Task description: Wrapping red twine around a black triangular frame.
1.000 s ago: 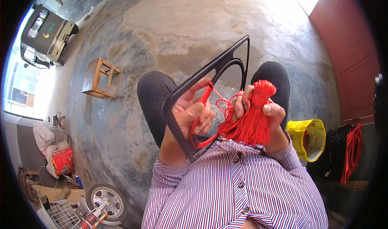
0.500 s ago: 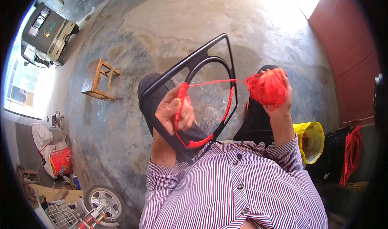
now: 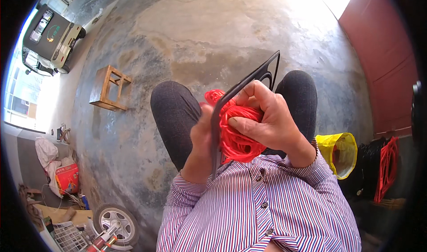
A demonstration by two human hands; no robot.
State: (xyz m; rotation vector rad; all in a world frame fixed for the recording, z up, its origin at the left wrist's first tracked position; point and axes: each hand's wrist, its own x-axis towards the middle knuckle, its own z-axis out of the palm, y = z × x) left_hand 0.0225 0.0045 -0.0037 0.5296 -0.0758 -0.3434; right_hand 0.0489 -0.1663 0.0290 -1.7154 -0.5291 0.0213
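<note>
A black frame (image 3: 215, 134) with an inner ring stands almost edge-on between my hands, above my lap. My right hand (image 3: 275, 123) is closed round a loose bundle of red cord (image 3: 242, 140), thumb pressed on top. Part of the red cord shows on the frame's left side too, seemingly through its opening. Against the left side of the frame is my left hand (image 3: 202, 134), smeared by motion. Its fingers are mostly hidden behind the frame, so its grip does not show. The red wrapping on the ring cannot be made out from this angle.
A wooden stool (image 3: 109, 88) lies on its side on the concrete floor. To my right are a yellow container (image 3: 338, 156) and a hank of red cord (image 3: 388, 169). A wheel (image 3: 116, 225) and a wire basket (image 3: 69, 237) are at lower left; a three-wheeled vehicle (image 3: 53, 38) stands far left.
The frame has turned from facing me to nearly edge-on. My right hand has brought the red cord bundle leftward to the frame, and my left hand has shifted to the frame's left side.
</note>
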